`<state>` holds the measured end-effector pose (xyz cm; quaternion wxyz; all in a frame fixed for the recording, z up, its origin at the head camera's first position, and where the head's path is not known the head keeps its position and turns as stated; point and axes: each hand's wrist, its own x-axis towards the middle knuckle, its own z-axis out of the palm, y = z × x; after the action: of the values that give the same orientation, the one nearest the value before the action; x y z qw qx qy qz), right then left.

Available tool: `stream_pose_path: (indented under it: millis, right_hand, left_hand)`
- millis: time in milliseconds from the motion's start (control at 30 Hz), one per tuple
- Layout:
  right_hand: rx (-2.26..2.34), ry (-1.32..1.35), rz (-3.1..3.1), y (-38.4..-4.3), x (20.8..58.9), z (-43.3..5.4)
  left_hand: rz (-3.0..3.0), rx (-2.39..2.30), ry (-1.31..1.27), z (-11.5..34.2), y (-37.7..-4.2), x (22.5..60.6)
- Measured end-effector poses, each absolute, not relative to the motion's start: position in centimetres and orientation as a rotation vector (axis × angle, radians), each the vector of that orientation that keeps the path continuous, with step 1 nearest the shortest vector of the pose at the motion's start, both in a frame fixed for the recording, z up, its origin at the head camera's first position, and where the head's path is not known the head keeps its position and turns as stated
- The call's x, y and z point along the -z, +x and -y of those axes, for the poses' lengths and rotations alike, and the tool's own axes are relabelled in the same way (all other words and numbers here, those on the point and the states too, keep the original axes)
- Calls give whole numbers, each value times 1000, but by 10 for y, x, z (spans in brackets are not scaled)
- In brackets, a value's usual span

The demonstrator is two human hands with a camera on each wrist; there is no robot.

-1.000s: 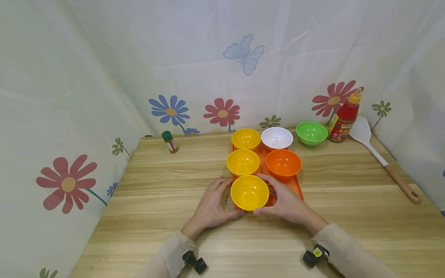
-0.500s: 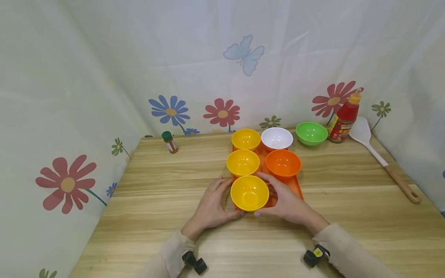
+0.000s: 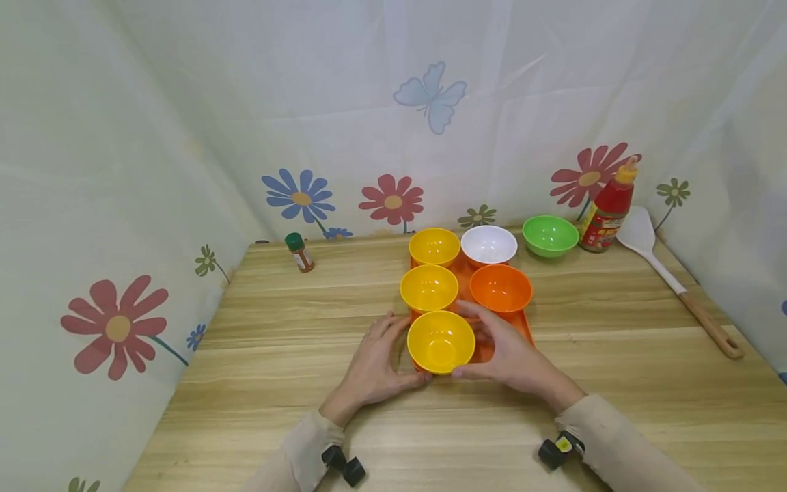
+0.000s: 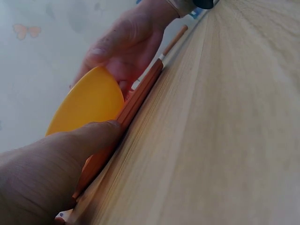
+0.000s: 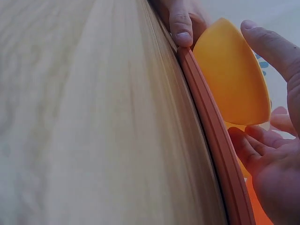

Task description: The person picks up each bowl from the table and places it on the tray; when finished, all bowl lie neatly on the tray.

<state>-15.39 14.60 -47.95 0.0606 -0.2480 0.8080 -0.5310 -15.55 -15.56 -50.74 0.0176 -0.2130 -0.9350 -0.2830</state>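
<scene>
A yellow bowl (image 3: 440, 343) stands upright at the front left of an orange tray (image 3: 522, 328). My left hand (image 3: 376, 365) holds the tray by its front left corner, with the thumb on the front edge and the fingers along the left side. Around the right side of that bowl, my right hand (image 3: 507, 355) is spread, its thumb close to the rim. In the right wrist view, the fingers lie beside the yellow bowl (image 5: 232, 75), not closed round it. Behind it on the tray are two more yellow bowls (image 3: 429, 288), an orange bowl (image 3: 501, 290) and a white bowl (image 3: 489, 245).
A green bowl (image 3: 550, 236) stands on the table right of the tray, beside a red sauce bottle (image 3: 607, 208). A white spatula (image 3: 667, 277) with a wooden handle lies at the right edge. The small green-capped spice jar (image 3: 300, 253) is at the back left.
My right hand has eased slightly outward from the front yellow bowl, its thumb shifting right and its fingers a little away. The left hand and the bowls have stayed in place.
</scene>
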Motion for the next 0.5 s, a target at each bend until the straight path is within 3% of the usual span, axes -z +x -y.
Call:
stream_pose_path:
  millis: [500]
  right_hand:
    - [1695,-714,-2474,-164,452,-162]
  left_hand:
    - [2893,876,-669,156,-157,509]
